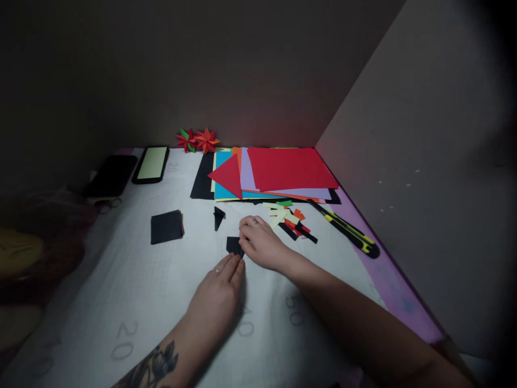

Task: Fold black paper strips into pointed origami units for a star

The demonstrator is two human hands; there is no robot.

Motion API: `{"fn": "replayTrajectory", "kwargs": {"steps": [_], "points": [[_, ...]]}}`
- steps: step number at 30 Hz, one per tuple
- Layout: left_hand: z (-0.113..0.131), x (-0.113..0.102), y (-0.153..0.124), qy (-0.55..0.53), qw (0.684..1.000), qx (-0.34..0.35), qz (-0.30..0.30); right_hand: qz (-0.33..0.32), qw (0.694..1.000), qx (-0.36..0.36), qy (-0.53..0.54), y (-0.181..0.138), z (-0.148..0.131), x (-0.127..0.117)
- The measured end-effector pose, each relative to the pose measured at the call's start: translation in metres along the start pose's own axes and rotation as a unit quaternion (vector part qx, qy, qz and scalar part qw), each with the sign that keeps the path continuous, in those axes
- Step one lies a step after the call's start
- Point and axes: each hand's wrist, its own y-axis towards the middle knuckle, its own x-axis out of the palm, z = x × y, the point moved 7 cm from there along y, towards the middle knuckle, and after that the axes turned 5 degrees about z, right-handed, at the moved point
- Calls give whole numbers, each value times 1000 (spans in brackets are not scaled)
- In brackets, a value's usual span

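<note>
A small black paper piece (234, 245) lies on the white sheet between my hands. My left hand (220, 283) comes from below, its fingers close together and their tips pressed on the paper's lower edge; the thumb is hidden. My right hand (260, 240) has curled fingers, closed at the paper's right edge, covering part of it. Just above lies a folded black paper piece (218, 217), standing slightly off the sheet. To the left is a stack of black paper squares (166, 227) with a reddish edge showing beneath.
Paper strips (288, 218) in several colours lie beyond my right hand, beside a black-and-yellow utility knife (347, 229). Coloured paper sheets (291, 170) and a red paper triangle (230, 177) lie at the back. Two paper stars (205, 140), a phone (151, 164) and a dark flat object (111, 176) are farther left.
</note>
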Motion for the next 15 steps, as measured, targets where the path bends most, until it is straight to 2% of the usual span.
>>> {"fn": "replayTrajectory", "kwargs": {"steps": [4, 8, 10, 15], "points": [[-2, 7, -3, -13, 1000, -16, -11, -2, 1000, 4, -15, 0, 0, 1], [1, 8, -4, -17, 1000, -15, 6, -12, 999, 12, -29, -1, -2, 1], [2, 8, -3, -6, 1000, -18, 4, -11, 998, 35, -46, -3, -1, 0], [6, 5, 4, 19, 998, -27, -44, 24, 987, 109, -112, -6, 8, -5]]}}
